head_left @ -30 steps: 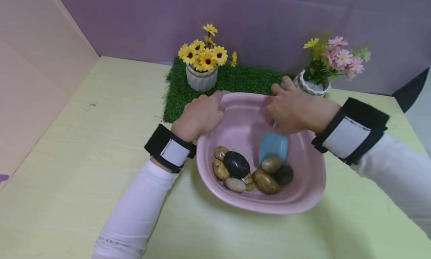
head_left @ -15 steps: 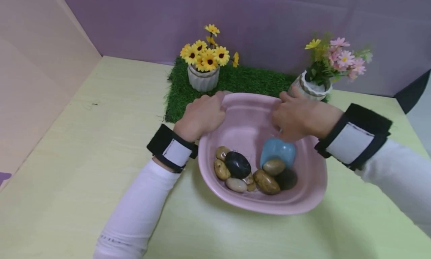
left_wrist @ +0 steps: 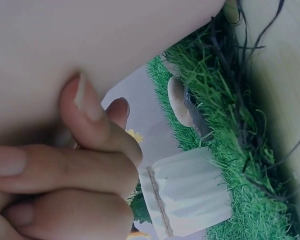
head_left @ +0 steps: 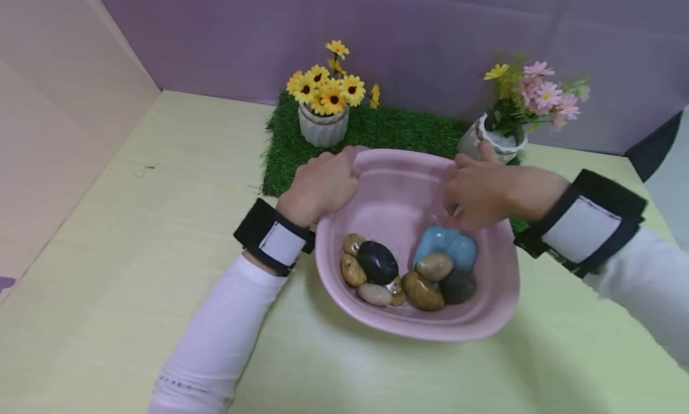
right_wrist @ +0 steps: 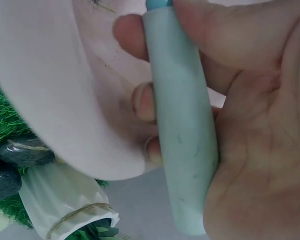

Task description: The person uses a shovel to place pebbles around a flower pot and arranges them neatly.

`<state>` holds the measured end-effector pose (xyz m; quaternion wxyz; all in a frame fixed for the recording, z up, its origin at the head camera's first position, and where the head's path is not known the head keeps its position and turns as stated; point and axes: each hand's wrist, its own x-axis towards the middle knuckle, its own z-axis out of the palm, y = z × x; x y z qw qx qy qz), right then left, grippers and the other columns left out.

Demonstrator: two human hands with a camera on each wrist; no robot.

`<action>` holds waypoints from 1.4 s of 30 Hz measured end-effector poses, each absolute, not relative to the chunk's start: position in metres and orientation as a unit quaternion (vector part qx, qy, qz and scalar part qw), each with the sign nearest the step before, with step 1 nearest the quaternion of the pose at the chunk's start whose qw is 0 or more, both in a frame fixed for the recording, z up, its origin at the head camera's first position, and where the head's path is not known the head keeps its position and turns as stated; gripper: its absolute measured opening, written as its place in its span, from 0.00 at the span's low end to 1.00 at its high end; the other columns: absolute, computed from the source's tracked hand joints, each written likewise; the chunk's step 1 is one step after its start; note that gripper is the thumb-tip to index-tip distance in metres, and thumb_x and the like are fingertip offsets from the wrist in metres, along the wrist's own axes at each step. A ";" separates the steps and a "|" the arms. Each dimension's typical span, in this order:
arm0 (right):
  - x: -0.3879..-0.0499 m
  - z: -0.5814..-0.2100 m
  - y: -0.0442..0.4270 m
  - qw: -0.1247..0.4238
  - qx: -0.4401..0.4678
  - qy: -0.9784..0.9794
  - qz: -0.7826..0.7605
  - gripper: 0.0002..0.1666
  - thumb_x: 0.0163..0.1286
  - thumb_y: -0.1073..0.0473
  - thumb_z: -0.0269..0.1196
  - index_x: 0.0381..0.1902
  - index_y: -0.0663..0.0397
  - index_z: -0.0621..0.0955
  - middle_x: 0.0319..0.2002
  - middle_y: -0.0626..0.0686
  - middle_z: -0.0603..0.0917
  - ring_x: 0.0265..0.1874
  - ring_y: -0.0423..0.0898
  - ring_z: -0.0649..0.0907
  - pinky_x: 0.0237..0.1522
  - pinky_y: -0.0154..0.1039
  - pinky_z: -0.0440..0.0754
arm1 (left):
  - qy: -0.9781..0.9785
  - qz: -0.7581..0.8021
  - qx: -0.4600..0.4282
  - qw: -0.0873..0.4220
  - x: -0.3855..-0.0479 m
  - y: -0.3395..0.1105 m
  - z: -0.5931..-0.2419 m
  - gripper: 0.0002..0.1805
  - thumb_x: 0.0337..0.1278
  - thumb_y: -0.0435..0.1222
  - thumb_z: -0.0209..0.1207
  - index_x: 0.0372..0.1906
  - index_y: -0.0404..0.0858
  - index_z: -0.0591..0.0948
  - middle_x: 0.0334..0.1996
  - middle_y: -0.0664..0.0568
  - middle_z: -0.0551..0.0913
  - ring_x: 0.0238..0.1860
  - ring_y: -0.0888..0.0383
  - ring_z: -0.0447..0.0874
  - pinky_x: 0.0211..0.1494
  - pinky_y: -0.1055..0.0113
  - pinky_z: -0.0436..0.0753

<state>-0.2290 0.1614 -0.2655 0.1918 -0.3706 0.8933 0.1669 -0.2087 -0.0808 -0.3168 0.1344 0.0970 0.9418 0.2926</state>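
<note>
A pink basin (head_left: 393, 329) with several smooth stones in it stands in front of me, tilted toward me. My left hand (head_left: 325, 183) grips its upper left rim; the left wrist view has those fingers (left_wrist: 85, 170) curled. Over the basin's right side my right hand (head_left: 481, 189) holds a small shovel (right_wrist: 182, 120) by its pale green handle. Its blue blade (head_left: 460, 248) lies low in the basin, against a tan stone (head_left: 434, 265) and a dark grey stone (head_left: 457, 286). On the left sit a black stone (head_left: 378, 262) and several lighter ones.
Behind the basin lies a strip of artificial grass (head_left: 398, 127). It bears a pot of yellow flowers (head_left: 323, 127) and, to the right, a pot of pink flowers (head_left: 476, 137). Dark stones (right_wrist: 25, 150) lie by a pot. A purple backdrop (head_left: 430, 43) rises behind.
My right hand has moved right and slightly toward me, with the shovel blade shifting and turning against the stones. My left hand stays on the rim.
</note>
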 end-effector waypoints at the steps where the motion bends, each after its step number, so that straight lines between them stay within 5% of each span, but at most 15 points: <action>1: -0.230 -0.265 0.163 0.198 -0.370 0.894 0.159 0.07 0.57 0.49 0.67 0.20 0.33 0.83 0.32 0.41 0.84 0.43 0.51 0.69 0.57 0.69 0.54 | 0.942 0.292 0.098 0.133 -0.209 -0.081 -0.317 0.28 0.76 0.44 0.38 0.77 0.48 0.58 0.47 0.42 0.80 0.22 0.56 0.85 0.19 0.66 0.82; 9: -0.231 -0.264 0.172 0.209 -0.385 0.889 0.133 0.10 0.51 0.57 0.67 0.22 0.30 0.83 0.30 0.40 0.83 0.41 0.50 0.68 0.57 0.74 0.50 | 0.944 0.286 0.099 0.134 -0.210 -0.081 -0.316 0.28 0.76 0.43 0.38 0.77 0.47 0.58 0.48 0.42 0.80 0.23 0.56 0.85 0.19 0.66 0.82; 17: -0.234 -0.264 0.176 0.212 -0.386 0.889 0.128 0.06 0.55 0.52 0.69 0.31 0.30 0.87 0.35 0.41 0.85 0.42 0.49 0.68 0.56 0.69 0.52 | 0.944 0.284 0.100 0.132 -0.210 -0.080 -0.317 0.28 0.76 0.43 0.39 0.77 0.47 0.58 0.48 0.42 0.80 0.24 0.56 0.85 0.19 0.67 0.82; 42: -0.227 -0.260 0.188 0.292 -0.385 0.871 0.087 0.04 0.60 0.43 0.67 0.34 0.25 0.85 0.38 0.34 0.82 0.47 0.43 0.72 0.47 0.57 0.57 | 0.944 0.283 0.101 0.134 -0.209 -0.080 -0.317 0.28 0.76 0.43 0.38 0.77 0.47 0.57 0.47 0.42 0.80 0.22 0.57 0.85 0.18 0.67 0.81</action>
